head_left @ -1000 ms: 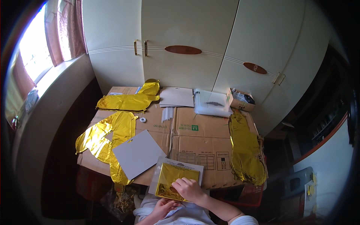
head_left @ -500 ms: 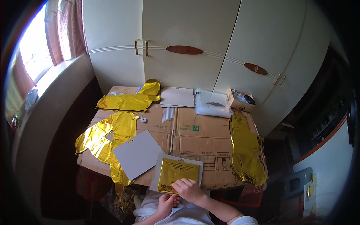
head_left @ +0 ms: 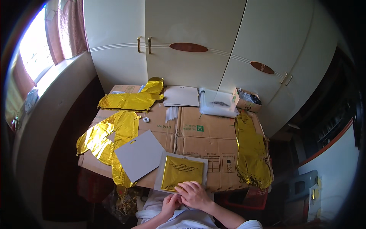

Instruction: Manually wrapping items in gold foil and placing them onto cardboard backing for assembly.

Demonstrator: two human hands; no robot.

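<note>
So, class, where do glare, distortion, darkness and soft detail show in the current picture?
In the head view: the window is washed out white; glare streaks the leftmost flat gold foil balloon; the window sill bends toward the fisheye rim; black corners frame everything; small print on the gold foil packet looks soft.

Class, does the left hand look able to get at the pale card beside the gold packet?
Probably yes: left of the packet, nothing visible blocks the left hand, and the pale card lies uncovered at its near corner.
</note>
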